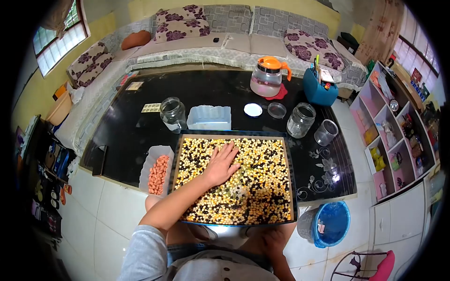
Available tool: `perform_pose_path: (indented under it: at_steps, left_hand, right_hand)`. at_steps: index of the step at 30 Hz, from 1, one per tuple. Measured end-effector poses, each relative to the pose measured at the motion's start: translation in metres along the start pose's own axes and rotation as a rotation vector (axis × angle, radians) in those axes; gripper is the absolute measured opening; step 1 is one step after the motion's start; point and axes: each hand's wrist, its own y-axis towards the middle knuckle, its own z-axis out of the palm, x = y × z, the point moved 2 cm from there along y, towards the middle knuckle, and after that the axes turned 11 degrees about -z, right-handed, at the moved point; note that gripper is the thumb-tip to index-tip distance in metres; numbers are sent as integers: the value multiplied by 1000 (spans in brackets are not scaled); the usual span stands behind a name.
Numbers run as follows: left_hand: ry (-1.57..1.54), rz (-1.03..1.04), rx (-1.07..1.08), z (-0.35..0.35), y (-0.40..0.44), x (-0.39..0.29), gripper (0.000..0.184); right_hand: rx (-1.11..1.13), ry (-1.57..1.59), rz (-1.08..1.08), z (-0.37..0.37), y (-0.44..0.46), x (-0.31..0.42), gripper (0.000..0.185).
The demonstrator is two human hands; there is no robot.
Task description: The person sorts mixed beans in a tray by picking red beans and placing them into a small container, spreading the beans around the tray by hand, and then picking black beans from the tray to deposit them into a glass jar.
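Note:
A shallow dark-edged box [294,187], partly over my lap, holds a layer of mixed yellow corn kernels and black beans [262,173]. My left hand [221,166] lies palm down on them, its fingers spread and nothing gripped. Below the box, in shadow, my right hand [274,241] rests on my right thigh, fingers seemingly loose and laid out. Left of the box, a clear plastic tub [146,171] contains reddish peanuts [159,174].
On the black table [126,126] stand a glass jar [173,114], a plastic tub [209,117], another jar [301,120], a clear cup [326,132], two lids, and an orange-topped pitcher [266,79]. A blue-lined bin [332,225] is at right, near shelves [375,112].

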Motion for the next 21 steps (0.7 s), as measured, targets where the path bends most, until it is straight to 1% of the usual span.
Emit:
perform_pose_path:
  at_steps: [2, 4, 6, 8, 10, 12, 14, 15, 17, 18, 20, 21]
  left_hand:
    - [-98, 60, 59, -8, 21, -14, 55]
    - [-150, 137, 40, 1, 44, -26, 54]
    - [-138, 115, 86, 10, 58, -44, 57]
    - [-12, 122, 115, 34, 63, -53, 58]
    - [13, 162, 133, 40, 53, -61, 60]
    - [-17, 213, 208, 35, 36, -65, 61]
    - [23, 347, 234, 45, 20, -57, 60]
    - [22, 363, 237, 42, 11, -54, 60]
    - [-66, 394, 388, 24, -11, -58, 59]
    - [-32, 373, 480, 10, -16, -68, 58]
    - [-69, 523, 337, 19, -27, -77, 56]
    - [-68, 529, 342, 26, -30, -83, 56]
  right_hand:
    - [-36, -16, -40, 0, 2, -1, 11]
    - [-43, -37, -34, 0, 5, 3, 11]
    - [-53, -56, -31, 1, 7, 3, 11]
    - [-67, -75, -45, 4, 5, 1, 10]
    - [-67, -68, -55, 2, 8, 0, 10]
    - [-68, -61, -56, 3, 7, 0, 10]
    - [-29, -59, -38, 6, -1, -5, 14]
    - [-35, -70, -28, 6, -4, -8, 14]
    - [-67, -99, -130, 7, -10, -11, 16]
    - [-71, -106, -120, 7, -11, -12, 16]
    - [-52, -83, -93, 10, -12, -10, 16]
    - [-41, -70, -82, 11, -12, -9, 16]
